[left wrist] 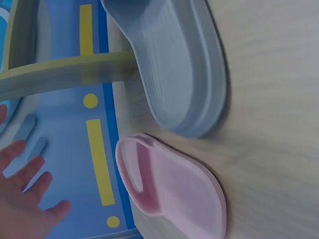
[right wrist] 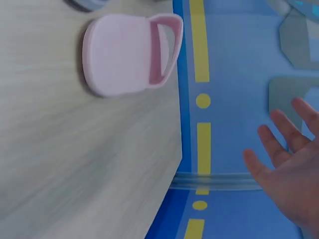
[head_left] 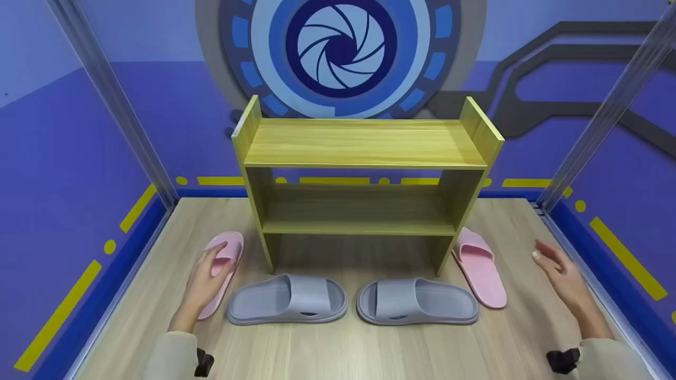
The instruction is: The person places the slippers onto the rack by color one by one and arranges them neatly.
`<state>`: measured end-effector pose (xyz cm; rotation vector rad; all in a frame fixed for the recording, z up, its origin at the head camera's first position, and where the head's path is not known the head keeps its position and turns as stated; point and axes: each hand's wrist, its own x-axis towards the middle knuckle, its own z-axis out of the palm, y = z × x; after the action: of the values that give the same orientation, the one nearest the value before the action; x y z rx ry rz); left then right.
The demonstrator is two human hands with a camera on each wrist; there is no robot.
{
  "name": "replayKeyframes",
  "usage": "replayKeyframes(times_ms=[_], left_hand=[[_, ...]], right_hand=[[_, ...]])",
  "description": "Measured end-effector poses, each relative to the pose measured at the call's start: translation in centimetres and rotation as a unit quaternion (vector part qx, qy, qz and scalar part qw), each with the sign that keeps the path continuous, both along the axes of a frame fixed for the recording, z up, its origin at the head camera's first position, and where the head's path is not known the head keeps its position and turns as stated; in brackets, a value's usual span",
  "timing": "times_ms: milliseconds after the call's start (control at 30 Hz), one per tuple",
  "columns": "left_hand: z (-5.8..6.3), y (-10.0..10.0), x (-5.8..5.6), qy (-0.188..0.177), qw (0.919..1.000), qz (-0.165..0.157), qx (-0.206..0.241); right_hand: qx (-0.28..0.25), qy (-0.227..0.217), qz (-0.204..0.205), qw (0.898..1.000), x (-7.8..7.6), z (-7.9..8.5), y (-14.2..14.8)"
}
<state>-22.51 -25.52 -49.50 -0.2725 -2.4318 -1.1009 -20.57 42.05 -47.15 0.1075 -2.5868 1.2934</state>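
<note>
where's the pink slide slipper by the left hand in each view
Head: pink slide slipper, left of centre, partly behind the left hand.
Left wrist: bottom centre.
Right wrist: not in it; another pink slipper shows.
Shared landmark: yellow dashed stripe on the blue wall.

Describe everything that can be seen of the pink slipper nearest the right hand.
The pink slipper is a slide with one broad, plain strap, a rounded heel and a smooth look like foam or rubber. It lies sole down on the wood-grain surface, heel towards the person, beside the shelf, whose side panel seems to hide part of the toe end; whether they touch is unclear. The right hand is apart from it.
</note>
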Motion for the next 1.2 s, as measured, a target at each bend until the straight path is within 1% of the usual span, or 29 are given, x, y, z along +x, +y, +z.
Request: replayKeyframes(times_ms=[100,267,400,600,667,800,867,933,967,1033,1100,1167,1200], left_hand=[[0.2,0.6,-0.1,-0.006,0.9993,-0.014,0.036],[0.6,1.6,-0.1,-0.027,0.9969,-0.024,0.070],[1.0,2.1,-0.1,-0.056,0.9942,-0.029,0.087],[1.6,2.6,-0.6,-0.077,0.9886,-0.049,0.120],[1.8,2.8,-0.8,-0.082,0.9877,-0.051,0.122],[2.5,3.0,-0.9,-0.090,0.9871,-0.058,0.119],[2.8,3.2,-1.0,-0.091,0.9855,-0.064,0.128],[3.8,3.7,-0.6,-0.084,0.9855,-0.070,0.129],[4.0,3.8,-0.6,-0.079,0.9860,-0.075,0.126],[5.0,4.3,-0.2,-0.074,0.9861,-0.078,0.126],[4.9,4.3,-0.5,-0.070,0.9872,-0.078,0.120],[4.2,4.1,-1.1,-0.067,0.9877,-0.077,0.118],[4.1,4.2,-1.2,-0.070,0.9872,-0.074,0.123]], right_hand=[[-0.006,-0.004,0.024,1.000,0.0,0.0,-0.8],[-0.022,-0.023,0.071,0.997,-0.1,-0.3,-2.6],[-0.029,-0.030,0.101,0.994,-0.5,-0.6,-3.9],[-0.020,-0.035,0.145,0.989,-1.1,-1.6,-5.4],[-0.013,-0.041,0.158,0.987,-1.3,-1.8,-6.0],[-0.005,-0.054,0.171,0.984,-1.8,-2.1,-7.1],[-0.005,-0.053,0.175,0.983,-1.9,-2.2,-7.7],[0.000,-0.041,0.184,0.982,-2.1,-2.5,-8.2],[0.003,-0.036,0.188,0.982,-2.1,-2.6,-8.4],[0.005,-0.031,0.197,0.980,-2.3,-3.0,-8.9],[0.002,-0.026,0.209,0.978,-2.4,-3.3,-9.2],[-0.009,-0.036,0.215,0.976,-2.5,-3.5,-9.5],[-0.014,-0.039,0.219,0.975,-2.5,-3.6,-9.7]])
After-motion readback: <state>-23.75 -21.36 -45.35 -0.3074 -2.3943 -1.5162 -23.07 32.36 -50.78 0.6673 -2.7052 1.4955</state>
